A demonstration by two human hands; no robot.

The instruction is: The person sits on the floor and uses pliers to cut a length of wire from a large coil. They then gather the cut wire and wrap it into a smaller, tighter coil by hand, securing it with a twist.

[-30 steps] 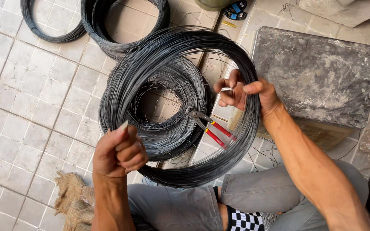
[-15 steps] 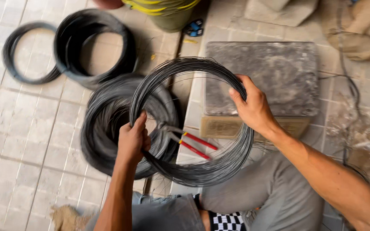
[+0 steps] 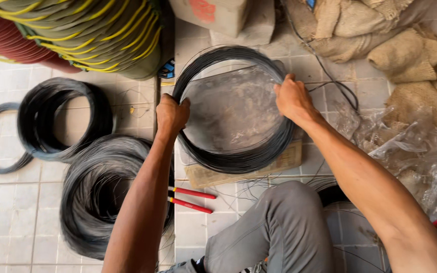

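On the far grey slab, wire coil lying flat, left hand and right hand fingers closed on its opposite sides. Looks like positioning step; next needs steady two-sided grip. Bigger coil near-left on floor, red pliers beside.

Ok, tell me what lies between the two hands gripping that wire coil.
In the head view, between the left hand and right hand, the wire coil rings only a bare grey slab.
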